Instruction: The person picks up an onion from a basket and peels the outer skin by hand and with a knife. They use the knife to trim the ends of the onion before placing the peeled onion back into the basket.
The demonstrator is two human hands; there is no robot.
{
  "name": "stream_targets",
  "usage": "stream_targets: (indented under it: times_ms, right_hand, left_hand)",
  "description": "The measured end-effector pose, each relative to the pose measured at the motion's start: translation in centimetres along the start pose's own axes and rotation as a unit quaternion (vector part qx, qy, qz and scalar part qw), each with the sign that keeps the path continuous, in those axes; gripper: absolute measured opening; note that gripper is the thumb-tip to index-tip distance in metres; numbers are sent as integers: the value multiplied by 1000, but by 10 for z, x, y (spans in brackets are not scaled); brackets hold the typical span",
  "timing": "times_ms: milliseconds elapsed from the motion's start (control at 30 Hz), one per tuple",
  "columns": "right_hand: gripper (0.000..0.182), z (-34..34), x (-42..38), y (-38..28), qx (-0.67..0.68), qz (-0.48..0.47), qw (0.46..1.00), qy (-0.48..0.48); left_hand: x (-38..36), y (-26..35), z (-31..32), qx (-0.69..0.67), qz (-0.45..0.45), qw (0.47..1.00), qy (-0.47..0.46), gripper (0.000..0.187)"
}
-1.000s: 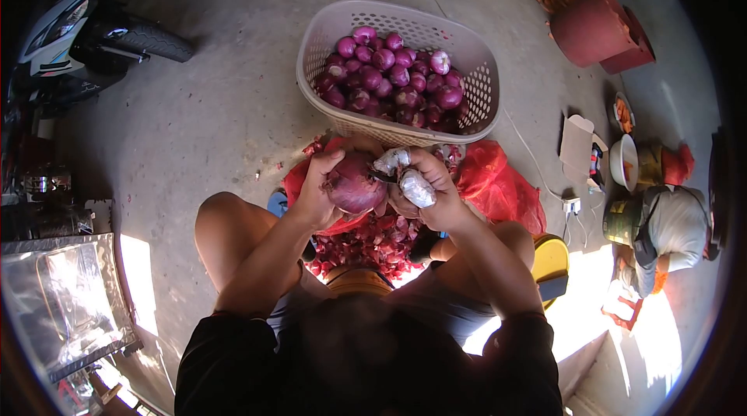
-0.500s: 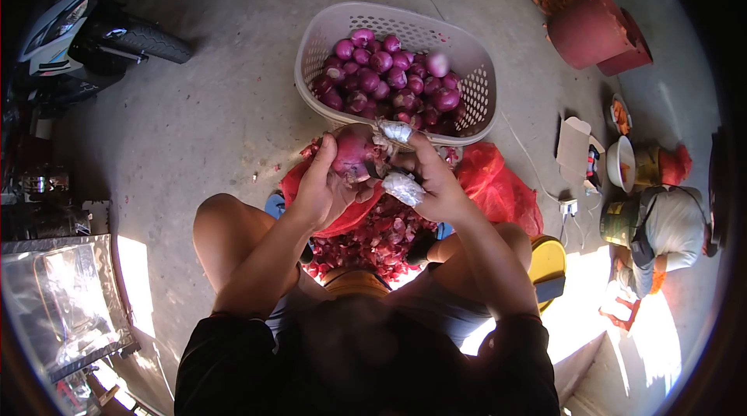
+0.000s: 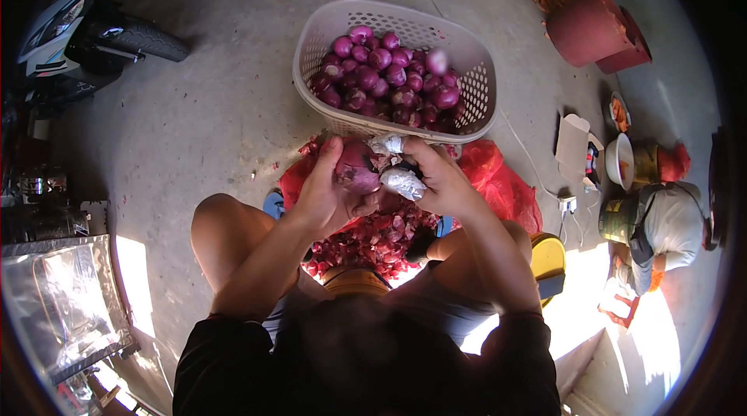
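Observation:
A large red onion (image 3: 357,169) rests in my left hand (image 3: 319,198), its fingers and thumb wrapped around the left side and underneath. At the onion's right side is my right hand (image 3: 440,180), thumb and forefinger tips covered in silvery wrapping. Those tips pinch close together by the onion's dry papery end. Something small and dark shows between the right fingers; its kind is hidden. Below both hands, a heap of red onion skins (image 3: 373,243) lies between my feet. Just beyond them stands a grey perforated plastic basket (image 3: 484,97) holding many peeled purple onions (image 3: 380,59).
Red mesh sacking (image 3: 498,186) lies right of the skins. A yellow round-topped object (image 3: 548,264) is beside my right knee. Another person (image 3: 673,225) bends over at the right, near a white bowl (image 3: 620,161). A motorcycle wheel (image 3: 152,40) is at upper left.
Both hands and the onion have come slightly lower, nearer to me. The onion has turned in my left hand, and the right fingertips have shifted along its right side.

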State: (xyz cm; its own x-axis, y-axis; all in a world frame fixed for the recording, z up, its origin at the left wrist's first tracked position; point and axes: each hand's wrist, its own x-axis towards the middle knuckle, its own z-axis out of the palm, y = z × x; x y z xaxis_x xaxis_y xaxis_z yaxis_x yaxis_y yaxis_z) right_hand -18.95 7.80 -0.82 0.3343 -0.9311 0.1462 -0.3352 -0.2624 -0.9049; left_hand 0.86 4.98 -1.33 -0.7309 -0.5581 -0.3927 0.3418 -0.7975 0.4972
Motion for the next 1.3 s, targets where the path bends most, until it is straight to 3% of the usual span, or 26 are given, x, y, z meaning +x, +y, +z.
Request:
stream_targets:
  times_ms: [67, 167, 267, 367, 500, 800, 900, 1067, 1200, 1300]
  right_hand:
    - [46, 3, 2, 0, 12, -31, 999, 17]
    - [47, 6, 6, 8, -123, -138, 979, 83]
    - [46, 16, 3, 20, -108, -150, 978, 97]
    - [44, 29, -1, 26, 59, -104, 988, 101]
    - [44, 35, 2, 18, 25, -31, 989, 144]
    - [41, 39, 2, 19, 12, -90, 971, 223]
    - [42, 41, 1, 17, 41, -87, 970, 223]
    - [46, 47, 3, 16, 45, -87, 965, 242]
    - [49, 51, -3, 22, 221, -35, 958, 178]
    - [49, 45, 0, 11, 326, 6, 935, 138]
  left_hand:
    - [2, -2, -2, -2, 16, 1000, -3, 65]
    - [3, -3, -3, -6, 45, 999, -11, 62]
    - [4, -5, -2, -30, 86, 995, -43, 60]
    - [8, -11, -8, -72, 120, 986, -88, 58]
    - [12, -14, -12, -12, 167, 983, -78, 56]
    - [13, -7, -5, 4, 263, 958, -117, 57]
    - [12, -7, -3, 26, 294, 952, -86, 61]
    - [24, -13, -9, 121, 408, 900, -92, 62]
    - [25, -12, -11, 206, 479, 849, -82, 63]
    - [21, -7, -13, 208, 451, 865, -77, 61]
